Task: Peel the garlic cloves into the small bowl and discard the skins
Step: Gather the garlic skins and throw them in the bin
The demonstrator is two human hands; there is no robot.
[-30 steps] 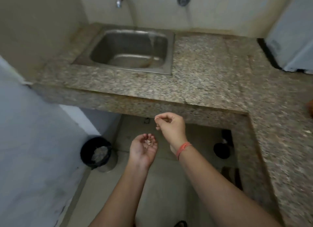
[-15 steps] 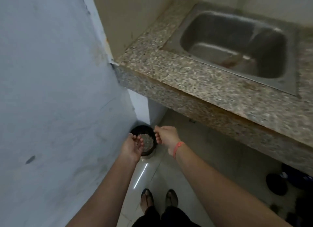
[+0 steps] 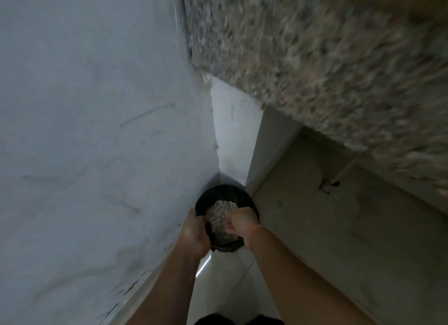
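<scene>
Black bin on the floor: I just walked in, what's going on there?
A person leans over the black bin in the corner beside the wall, below the granite counter. Both hands are above its mouth, left hand at the left rim, right hand curled at the right. Whether either holds anything is unclear.

Down on the pale, glossy tiled floor (image 3: 228, 288) now, and a round black bin (image 3: 224, 191) stands on it, tucked right into the corner of the walls. Just on the near side of the bin, a bright streak of light gleams on the tiles. Off to the bin's right, well apart, a small dark-and-white scrap (image 3: 329, 185) lies on duller floor, too blurred to identify.
</scene>
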